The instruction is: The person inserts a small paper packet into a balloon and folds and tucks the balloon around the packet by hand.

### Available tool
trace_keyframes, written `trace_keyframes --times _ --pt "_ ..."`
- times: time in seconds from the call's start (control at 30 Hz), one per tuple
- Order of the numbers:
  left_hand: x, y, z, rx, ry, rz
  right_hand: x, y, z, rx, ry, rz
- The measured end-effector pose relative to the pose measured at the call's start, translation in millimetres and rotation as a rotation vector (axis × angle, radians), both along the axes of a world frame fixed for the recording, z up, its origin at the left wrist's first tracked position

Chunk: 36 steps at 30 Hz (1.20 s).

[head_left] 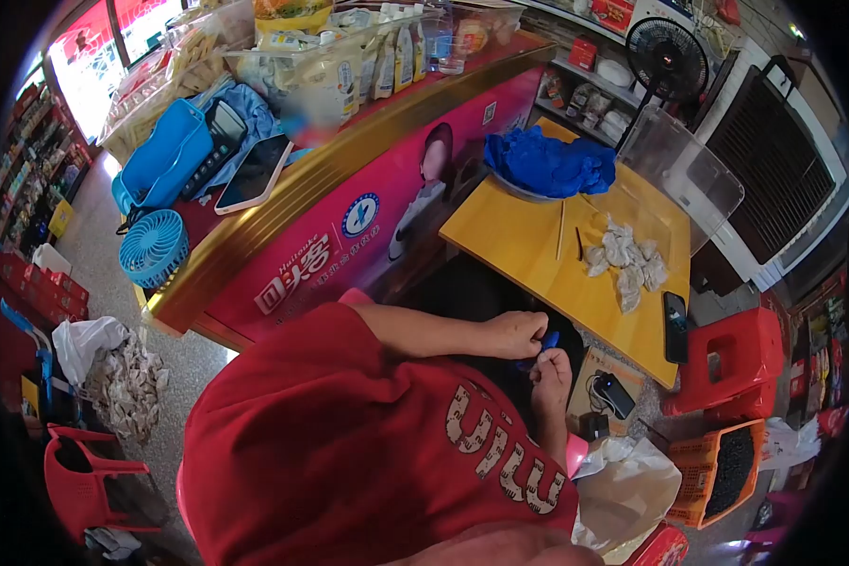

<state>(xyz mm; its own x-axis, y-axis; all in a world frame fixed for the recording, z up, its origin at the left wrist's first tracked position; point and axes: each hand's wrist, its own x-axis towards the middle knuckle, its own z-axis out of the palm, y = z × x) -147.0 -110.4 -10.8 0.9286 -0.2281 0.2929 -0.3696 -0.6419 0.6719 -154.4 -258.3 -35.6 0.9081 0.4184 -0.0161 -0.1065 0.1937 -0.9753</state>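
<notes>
Beside the near edge of the surface (509, 226), your left hand (517, 335) and right hand (550, 373) pinch a blue piece (551, 341); keep each grip light.

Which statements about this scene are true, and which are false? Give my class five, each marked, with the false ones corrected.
1. The left hand and right hand meet at a small blue item. True.
2. The person's shirt is green. False: it is red.
3. A blue heap sits in a bowl on the yellow table. True.
4. The orange crate stands on the yellow table. False: it stands apart from it.
5. A red stool stands near the table. True.
</notes>
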Motion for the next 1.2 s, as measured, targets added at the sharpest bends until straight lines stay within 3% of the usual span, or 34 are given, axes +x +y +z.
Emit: trace_keyframes --times 0.07,0.13,0.17,0.23,0.27,0.4,0.47,0.6,0.67,0.77,0.87,0.93,0.97,1.13,1.2 --pt "-2 -2 3 -0.049 0.035 0.029 -1 1 1 0.013 0.023 -0.017" --pt "-1 0 15 -0.145 0.289 0.011 -1 2 4 -0.038 0.055 -0.079" --pt "-1 1 27 -0.379 0.689 -0.004 0 0 3 -0.027 0.089 -0.090" --pt "3 5 22 -0.787 0.838 -0.119 2 -1 4 0.097 0.114 -0.127" --pt "4 6 20 -0.861 0.856 -0.136 3 -1 5 0.221 0.137 -0.159" --pt "3 6 13 -0.834 0.852 -0.117 2 -2 1 0.102 0.073 -0.067" --pt "0 2 19 -0.532 0.754 0.027 0 -3 5 0.051 0.055 -0.056" --pt "-3 1 19 -0.403 0.661 0.074 2 -5 4 -0.027 0.035 -0.002" --pt "1 -1 7 -0.176 0.296 0.061 2 -5 2 -0.011 0.059 0.011" --pt "1 -3 2 -0.082 0.131 0.072 2 -1 3 -0.120 -0.028 -0.036" --pt "5 -1 6 -0.251 0.304 0.026 3 -2 7 0.003 0.123 -0.124" --pt "8 2 12 -0.793 0.807 -0.084 8 -7 3 0.226 0.217 -0.160" --pt "8 6 12 -0.876 0.887 -0.104 9 -8 2 0.338 0.224 -0.160" --pt "4 3 11 -0.860 0.882 0.024 7 -7 4 0.414 0.290 -0.031" --pt "6 2 10 -0.957 0.962 -0.040 6 -10 6 0.341 0.277 -0.036"
